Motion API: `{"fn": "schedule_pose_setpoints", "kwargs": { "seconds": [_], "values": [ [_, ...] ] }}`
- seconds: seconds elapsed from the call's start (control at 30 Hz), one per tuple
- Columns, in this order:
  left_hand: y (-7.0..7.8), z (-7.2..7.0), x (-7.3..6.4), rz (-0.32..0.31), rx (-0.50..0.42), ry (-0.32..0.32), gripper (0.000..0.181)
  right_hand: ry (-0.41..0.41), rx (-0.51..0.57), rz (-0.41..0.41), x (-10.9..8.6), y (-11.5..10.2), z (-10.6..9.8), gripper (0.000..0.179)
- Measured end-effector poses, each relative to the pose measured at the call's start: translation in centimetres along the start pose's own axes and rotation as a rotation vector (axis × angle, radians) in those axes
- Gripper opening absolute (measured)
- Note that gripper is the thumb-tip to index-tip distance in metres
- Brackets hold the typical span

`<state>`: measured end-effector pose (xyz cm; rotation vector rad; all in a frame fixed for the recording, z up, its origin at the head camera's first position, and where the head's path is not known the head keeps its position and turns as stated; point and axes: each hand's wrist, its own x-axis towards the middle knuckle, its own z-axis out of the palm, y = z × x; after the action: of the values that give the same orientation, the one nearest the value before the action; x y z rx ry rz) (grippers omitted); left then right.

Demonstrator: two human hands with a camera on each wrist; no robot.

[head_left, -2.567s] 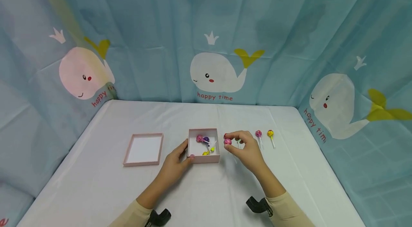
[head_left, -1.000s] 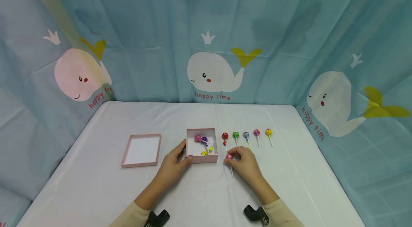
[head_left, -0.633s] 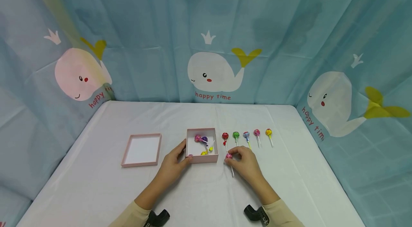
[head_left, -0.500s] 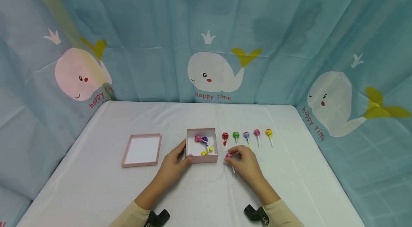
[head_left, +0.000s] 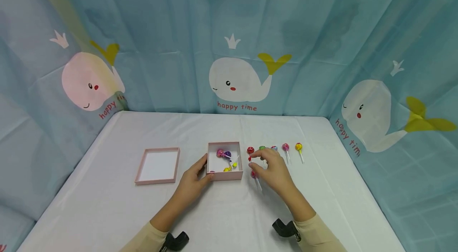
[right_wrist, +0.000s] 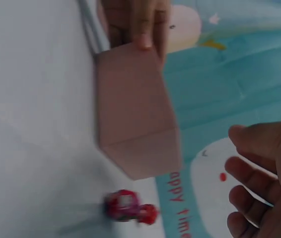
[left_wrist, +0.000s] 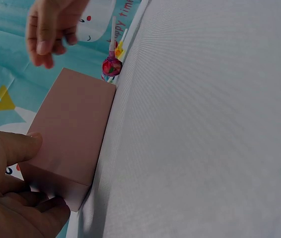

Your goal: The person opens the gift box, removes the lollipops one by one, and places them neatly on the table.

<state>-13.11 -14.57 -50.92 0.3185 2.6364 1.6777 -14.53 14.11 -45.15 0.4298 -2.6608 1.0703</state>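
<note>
My left hand (head_left: 193, 177) holds the pink box (head_left: 225, 177) at its near left corner, thumb on the front wall and fingers along the side, as the left wrist view shows. Inside the box lie a pink lollipop (head_left: 220, 153), a purple one (head_left: 228, 155) and yellow ones (head_left: 227, 169). My right hand (head_left: 273, 168) is raised to the right of the box, thumb and fingers apart with nothing between them. Below it a pink lollipop (right_wrist: 122, 205) lies on the table, stick toward me. A red lollipop (head_left: 250, 150) lies just beyond the fingertips.
The pink-rimmed lid (head_left: 157, 183) lies left of the box. The red lollipop starts a back row, with green (head_left: 262, 148), blue (head_left: 274, 148), pink (head_left: 285, 147) and yellow (head_left: 298, 146) ones to its right. A whale-print curtain (head_left: 171, 77) surrounds the white table (head_left: 118, 204).
My right hand has set a pink lollipop down in front of the red one, let go of it, and risen away from it. My left hand stays on the box.
</note>
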Motion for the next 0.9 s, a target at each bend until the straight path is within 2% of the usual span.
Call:
{"fn": "schedule_pose_setpoints", "kwargs": {
  "seconds": [0.1,0.2,0.33,0.47,0.63,0.9],
  "values": [
    [0.0,0.0,0.0,0.007,-0.002,0.001,0.079,-0.036,-0.018,-0.1,1.4,-1.1,-1.2,0.021],
    [0.0,-0.1,0.0,0.015,0.004,-0.002,0.079,-0.105,-0.062,-0.203,3.0,-2.2,-2.1,0.02],
    [0.1,-0.2,0.1,0.01,0.02,-0.002,0.079,-0.237,-0.142,-0.318,5.5,-4.0,-2.9,0.023],
    [0.2,-0.5,0.0,0.001,0.025,-0.007,0.079,-0.381,-0.187,-0.42,7.8,-5.3,-2.6,0.023],
    [0.2,-0.5,0.1,0.015,0.006,-0.007,0.077,-0.556,-0.207,-0.497,10.0,-5.5,-1.2,0.023],
    [0.1,-0.4,-0.1,0.005,-0.013,-0.02,0.081,-0.803,-0.195,-0.529,11.6,-4.8,1.2,0.028]
  ]
}}
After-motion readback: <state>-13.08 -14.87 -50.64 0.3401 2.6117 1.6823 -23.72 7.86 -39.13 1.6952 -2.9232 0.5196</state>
